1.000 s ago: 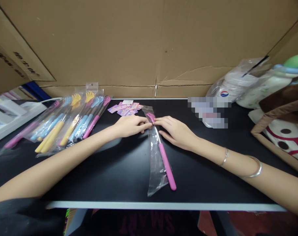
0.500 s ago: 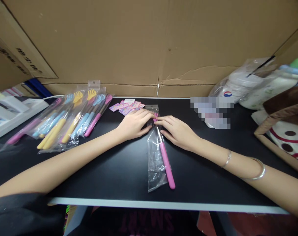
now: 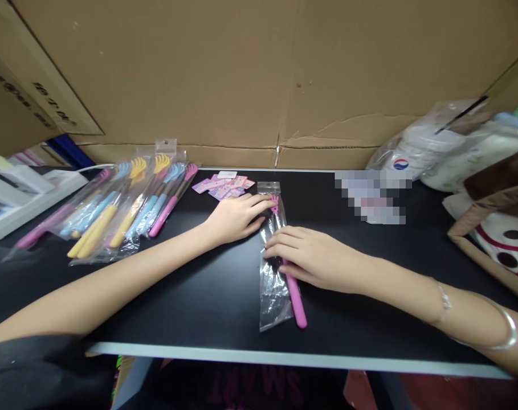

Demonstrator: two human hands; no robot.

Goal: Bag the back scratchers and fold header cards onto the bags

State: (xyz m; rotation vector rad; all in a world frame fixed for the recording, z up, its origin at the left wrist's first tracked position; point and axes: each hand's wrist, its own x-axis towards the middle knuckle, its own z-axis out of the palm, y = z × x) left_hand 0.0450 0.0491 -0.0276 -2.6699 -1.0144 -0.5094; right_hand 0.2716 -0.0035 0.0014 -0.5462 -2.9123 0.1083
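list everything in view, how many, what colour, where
claw-ended stick: 1, pink, table centre
clear bag: 1, transparent, along the stick
bagged sticks: several, pink, blue and yellow, table left
cards: several, pink and purple, back of table
slip: 1, white, by the cards
power strip: 1, white, far left
cup: 1, white, bagged, back right
bottle: 1, whitish with blue rim, far right
handled bag: 1, brown, white and red, far right
pixelated item: 1 patch, mostly pale, table right
cardboard: count unclear, brown, behind the table
table: 1, black with pale edge, centre
bracelets: 2, silvery, right arm
sleeve: 1, black, lower left
left hand: 1, bare, at the claw end
right hand: 1, bare, over the stick
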